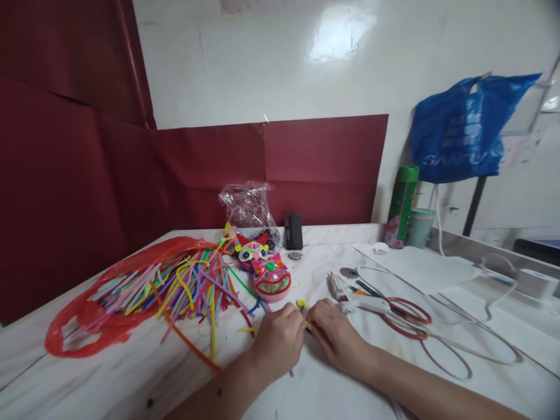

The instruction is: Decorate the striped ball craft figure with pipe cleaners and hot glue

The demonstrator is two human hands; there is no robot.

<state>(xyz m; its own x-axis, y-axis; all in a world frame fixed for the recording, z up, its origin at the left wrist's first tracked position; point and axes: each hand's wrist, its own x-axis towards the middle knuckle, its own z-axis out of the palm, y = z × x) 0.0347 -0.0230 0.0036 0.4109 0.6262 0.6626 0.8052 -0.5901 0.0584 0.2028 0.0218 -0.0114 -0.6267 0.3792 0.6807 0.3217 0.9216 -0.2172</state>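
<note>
My left hand (280, 337) and my right hand (336, 333) meet over the table, fingers closed in a pinch. Between their fingertips shows a small yellow pipe cleaner (301, 303), its top end curled into a coil. Most of it is hidden by the fingers. Something dark peeks out beside the right fingertips, too small to name. Just beyond the hands sits a pink decorated figure (272, 279) with a green dot on top. Behind it is a second colourful figure (254, 251) with blue eyes and red ears.
Many coloured pipe cleaners (188, 283) spill from a red plastic bag (65, 344) on the left. To the right lie a white glue gun (365, 303), orange-handled scissors (411, 310) and looping cables (476, 350). A black box (293, 231) and clear plastic wrap (247, 204) stand at the back.
</note>
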